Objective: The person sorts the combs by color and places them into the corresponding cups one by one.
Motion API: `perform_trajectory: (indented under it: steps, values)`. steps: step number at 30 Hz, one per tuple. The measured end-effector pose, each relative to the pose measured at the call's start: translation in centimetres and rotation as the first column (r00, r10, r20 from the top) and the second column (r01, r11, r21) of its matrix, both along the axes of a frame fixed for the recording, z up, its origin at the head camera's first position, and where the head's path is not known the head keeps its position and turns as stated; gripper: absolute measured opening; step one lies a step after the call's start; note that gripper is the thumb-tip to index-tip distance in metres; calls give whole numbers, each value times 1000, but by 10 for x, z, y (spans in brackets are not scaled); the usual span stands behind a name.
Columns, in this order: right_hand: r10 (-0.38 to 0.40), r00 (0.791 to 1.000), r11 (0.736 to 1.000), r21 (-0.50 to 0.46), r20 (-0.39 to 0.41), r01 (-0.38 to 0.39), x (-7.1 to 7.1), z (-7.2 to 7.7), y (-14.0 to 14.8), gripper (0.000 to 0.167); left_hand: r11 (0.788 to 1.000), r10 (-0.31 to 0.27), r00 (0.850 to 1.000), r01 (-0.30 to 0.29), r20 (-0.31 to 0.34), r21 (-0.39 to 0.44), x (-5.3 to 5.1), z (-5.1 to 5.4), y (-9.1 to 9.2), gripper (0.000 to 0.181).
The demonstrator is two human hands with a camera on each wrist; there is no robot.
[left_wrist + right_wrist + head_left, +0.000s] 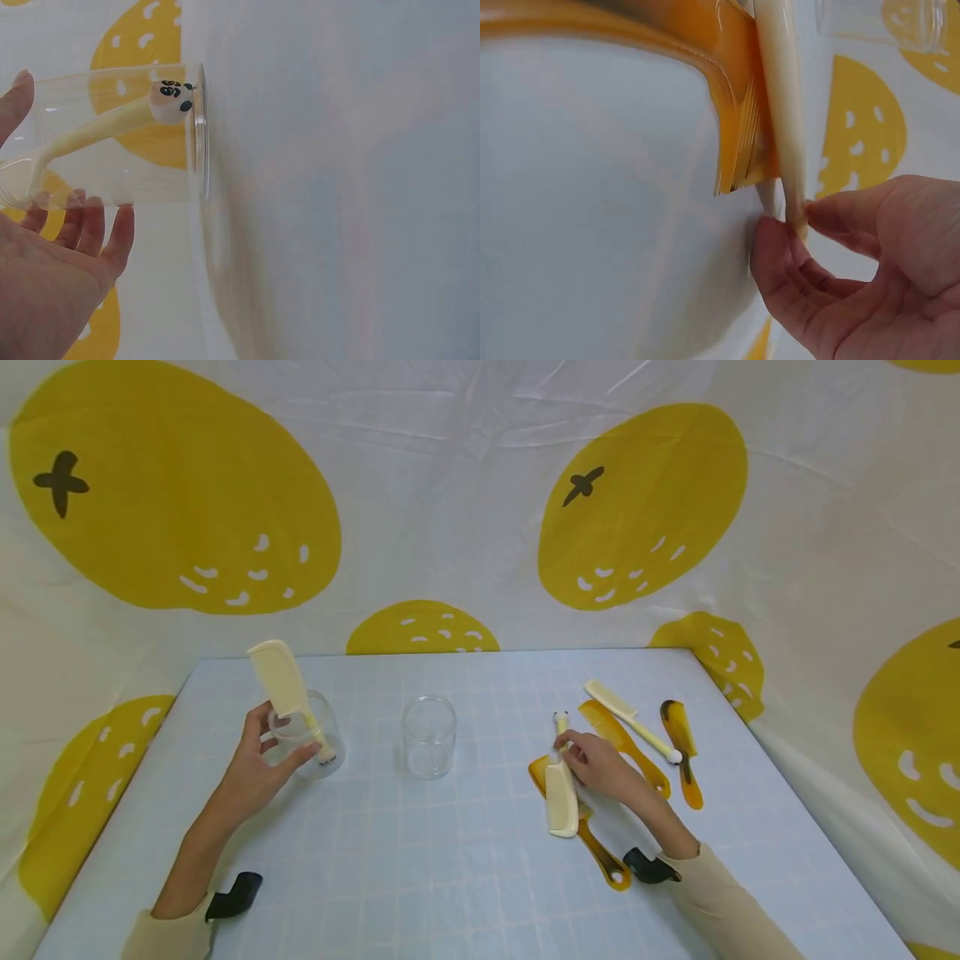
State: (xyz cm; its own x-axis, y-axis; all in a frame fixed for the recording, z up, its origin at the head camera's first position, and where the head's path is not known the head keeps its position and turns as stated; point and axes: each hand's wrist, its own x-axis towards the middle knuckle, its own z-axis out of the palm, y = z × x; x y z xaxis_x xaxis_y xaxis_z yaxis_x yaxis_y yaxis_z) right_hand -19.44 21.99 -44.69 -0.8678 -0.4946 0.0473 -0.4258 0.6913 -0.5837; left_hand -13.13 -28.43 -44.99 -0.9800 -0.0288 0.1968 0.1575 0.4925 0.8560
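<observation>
My left hand holds a clear glass cup at the left, thumb on one side and fingers on the other. A cream comb leans in that cup, teeth end sticking out above the rim; its panda-head tip is down near the cup's base. On the right, my right hand pinches the handle of a second cream comb between thumb and fingers. That comb lies across an amber comb, which it partly hides.
Another clear glass cup stands upright mid-table. Right of my right hand lie an amber comb, a cream comb resting across it, and a dark-and-amber comb. Behind the table hangs a fruit-patterned sheet.
</observation>
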Motion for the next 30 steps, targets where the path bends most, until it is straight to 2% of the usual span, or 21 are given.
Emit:
perform_trajectory:
  steps: [3, 6, 13, 21, 26, 30]
  values:
    - [65, 993, 998, 15, -97, -64, 3, 1, 2, 21, 1000, 2, 1000, -2, 1, 2, 0, 1, 0, 92]
    - [128, 979, 992, 30, -160, -124, 6, 0, 6, 28, 1000, 3, 1000, -4, 7, 5, 0, 2, -1, 92]
    - [188, 953, 982, 79, -237, -174, 6, -1, 8, 30, 1000, 7, 1000, -7, 20, 5, 0, 3, -1, 93]
    - [314, 906, 949, 132, -285, -287, 2, -2, 7, 31, 1000, 3, 1000, -3, 7, 2, 1, 3, 0, 92]
    - [381, 857, 924, 147, -346, -352, -2, -7, 7, 30, 1000, 3, 1000, -3, 12, 8, 0, 2, 0, 93]
    - [405, 831, 914, 148, -380, -378, -4, -10, 7, 32, 1000, 4, 1000, -4, 20, 12, 0, 1, 0, 93]
